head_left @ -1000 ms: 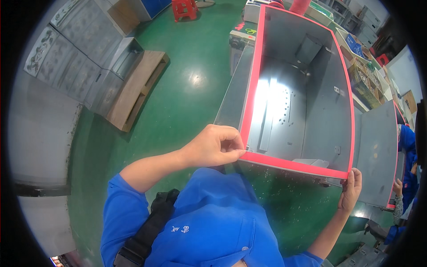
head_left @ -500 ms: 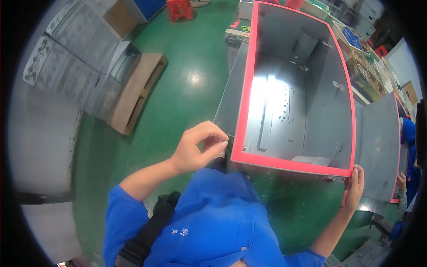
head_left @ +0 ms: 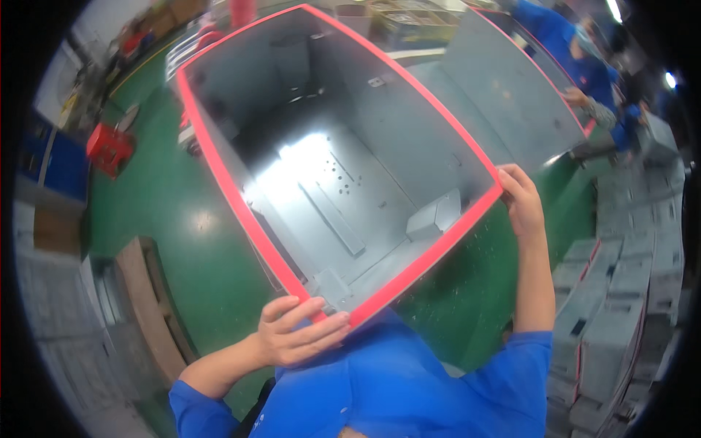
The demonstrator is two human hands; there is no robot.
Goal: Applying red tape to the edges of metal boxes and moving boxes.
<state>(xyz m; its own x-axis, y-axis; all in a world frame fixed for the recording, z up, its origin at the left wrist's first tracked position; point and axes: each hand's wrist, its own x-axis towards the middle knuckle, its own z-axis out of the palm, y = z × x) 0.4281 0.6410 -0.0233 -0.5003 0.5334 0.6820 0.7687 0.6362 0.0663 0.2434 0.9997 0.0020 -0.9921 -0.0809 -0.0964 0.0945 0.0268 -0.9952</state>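
Note:
An open grey sheet-metal cabinet (head_left: 431,254) lies in front of me, its opening up and edged with a red strip. Inside are a group of small holes, a long flat bar (head_left: 332,219) and a pale bracket (head_left: 434,214) by the near right wall. My left hand (head_left: 301,332) rests at the near corner, fingers laid over the red rim with the thumb side out of sight. At the right corner, my right hand (head_left: 521,201) grips the rim, some fingertips hidden beneath the edge.
Beyond the right side, a co-worker in blue (head_left: 584,62) holds another red-edged grey panel (head_left: 504,87). Stacked grey metal boxes (head_left: 606,321) stand at the right. A wooden pallet (head_left: 150,306) and a red stool (head_left: 109,148) are on the green floor at left.
My view has turned to the right. My left hand, earlier pinched beside the cabinet's left corner, now lies on its rim. The right hand stays at the right corner.

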